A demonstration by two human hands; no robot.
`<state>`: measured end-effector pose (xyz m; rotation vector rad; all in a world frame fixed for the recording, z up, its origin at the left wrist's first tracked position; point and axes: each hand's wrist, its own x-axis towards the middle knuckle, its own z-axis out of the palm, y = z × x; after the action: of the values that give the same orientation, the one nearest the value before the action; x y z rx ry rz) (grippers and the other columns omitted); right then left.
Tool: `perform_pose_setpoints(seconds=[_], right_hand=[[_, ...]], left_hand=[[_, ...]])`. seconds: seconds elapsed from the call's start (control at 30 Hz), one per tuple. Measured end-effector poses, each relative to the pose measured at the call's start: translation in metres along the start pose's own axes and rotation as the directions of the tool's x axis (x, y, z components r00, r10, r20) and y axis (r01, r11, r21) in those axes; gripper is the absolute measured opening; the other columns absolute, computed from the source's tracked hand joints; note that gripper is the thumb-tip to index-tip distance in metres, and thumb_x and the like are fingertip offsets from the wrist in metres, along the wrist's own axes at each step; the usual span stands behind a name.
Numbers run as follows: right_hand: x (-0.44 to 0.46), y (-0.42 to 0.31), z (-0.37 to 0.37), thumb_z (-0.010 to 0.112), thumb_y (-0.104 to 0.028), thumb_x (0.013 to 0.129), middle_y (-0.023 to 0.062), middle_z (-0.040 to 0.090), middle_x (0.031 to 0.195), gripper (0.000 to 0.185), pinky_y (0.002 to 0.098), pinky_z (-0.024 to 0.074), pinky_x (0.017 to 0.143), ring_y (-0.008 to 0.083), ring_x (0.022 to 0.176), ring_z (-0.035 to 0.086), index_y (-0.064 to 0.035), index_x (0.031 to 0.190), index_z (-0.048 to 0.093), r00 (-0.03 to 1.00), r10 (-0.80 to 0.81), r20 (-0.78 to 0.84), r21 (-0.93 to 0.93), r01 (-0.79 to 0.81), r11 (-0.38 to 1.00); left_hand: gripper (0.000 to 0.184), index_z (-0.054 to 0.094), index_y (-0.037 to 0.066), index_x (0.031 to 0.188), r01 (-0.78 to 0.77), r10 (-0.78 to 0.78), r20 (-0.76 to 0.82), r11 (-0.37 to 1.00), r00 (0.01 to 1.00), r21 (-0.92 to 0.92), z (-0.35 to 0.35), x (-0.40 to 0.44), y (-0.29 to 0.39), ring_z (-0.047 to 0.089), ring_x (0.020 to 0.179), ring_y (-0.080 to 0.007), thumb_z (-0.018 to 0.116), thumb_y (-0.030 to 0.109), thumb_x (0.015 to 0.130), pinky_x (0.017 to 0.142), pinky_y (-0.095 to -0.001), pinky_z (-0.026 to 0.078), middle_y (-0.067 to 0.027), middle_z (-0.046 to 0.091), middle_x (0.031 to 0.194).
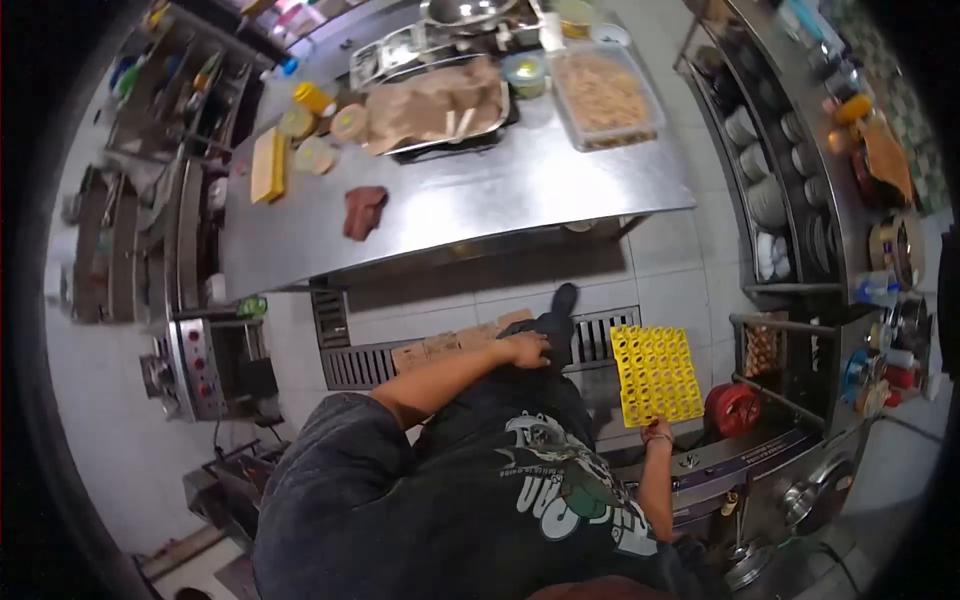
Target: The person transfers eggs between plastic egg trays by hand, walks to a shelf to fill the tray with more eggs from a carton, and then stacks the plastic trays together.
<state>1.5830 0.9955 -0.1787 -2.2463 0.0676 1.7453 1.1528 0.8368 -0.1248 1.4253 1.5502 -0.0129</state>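
Note:
A yellow egg tray (pixel 657 375) hangs low at my right side, gripped at its lower edge by my right hand (pixel 657 431). Its pockets hold nothing that I can make out. My left hand (pixel 525 350) is in front of my body above my dark trousers, near my thigh; its fingers are too small and blurred to tell whether they are closed. Beyond my legs is a steel table (pixel 450 215) with a dark red cloth (pixel 364 212) near its front edge.
On the table are a paper-lined tray (pixel 435 105), a plastic container of food (pixel 605 95) and a yellow-sided box (pixel 268 166). Shelves with stacked plates (pixel 767 203) stand at right. Below them is a red round object (pixel 733 410). Floor drain grates (pixel 360 368) lie ahead.

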Motion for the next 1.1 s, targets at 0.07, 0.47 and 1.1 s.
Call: perform_pose_setpoints(seconds=[0.07, 0.47, 1.1], right_hand=[[-0.013, 0.014, 0.0, 0.061, -0.016, 0.088, 0.0014, 0.049, 0.056, 0.02, 0.0231, 0.0313, 0.032, 0.0118, 0.036, 0.035, -0.0092, 0.072, 0.051, 0.999, 0.003, 0.036, -0.021, -0.003, 1.0], [-0.101, 0.172, 0.213, 0.055, -0.033, 0.096, 0.0049, 0.063, 0.068, 0.023, 0.03, 0.0446, 0.041, 0.0183, 0.048, 0.056, -0.0105, 0.093, 0.06, 0.971, -0.048, 0.234, -0.464, 0.155, 0.872], [-0.31, 0.648, 0.516, 0.055, -0.033, 0.097, 0.0037, 0.053, 0.061, 0.031, 0.0299, 0.0389, 0.041, 0.0161, 0.044, 0.046, -0.0056, 0.082, 0.059, 0.853, 0.278, 0.442, -0.842, 0.501, -0.201]], left_hand=[[0.06, 0.05, 0.01, 0.136, 0.051, -0.051, 0.049, 0.999, 0.998, 0.0, 0.003, -0.04, -0.011, 0.043, 0.13, -0.0396, 0.051, 0.049, 0.09, 0.109, -0.0451, 0.034, -0.0197, 0.045, 0.142], [0.051, 0.069, -0.001, 0.103, 0.163, -0.198, -0.032, 0.877, 0.98, -0.452, 0.126, -0.265, -0.152, 0.06, 0.104, -0.0395, 0.052, 0.045, 0.092, 0.089, -0.0471, 0.045, -0.0244, 0.066, 0.104], [0.04, 0.053, 0.005, 0.127, -0.985, -0.984, 0.058, -0.17, 0.17, 0.01, 0.235, -0.417, -0.326, 0.059, 0.11, -0.0221, 0.066, 0.016, 0.091, 0.087, -0.0379, 0.052, -0.0095, 0.06, 0.122]])
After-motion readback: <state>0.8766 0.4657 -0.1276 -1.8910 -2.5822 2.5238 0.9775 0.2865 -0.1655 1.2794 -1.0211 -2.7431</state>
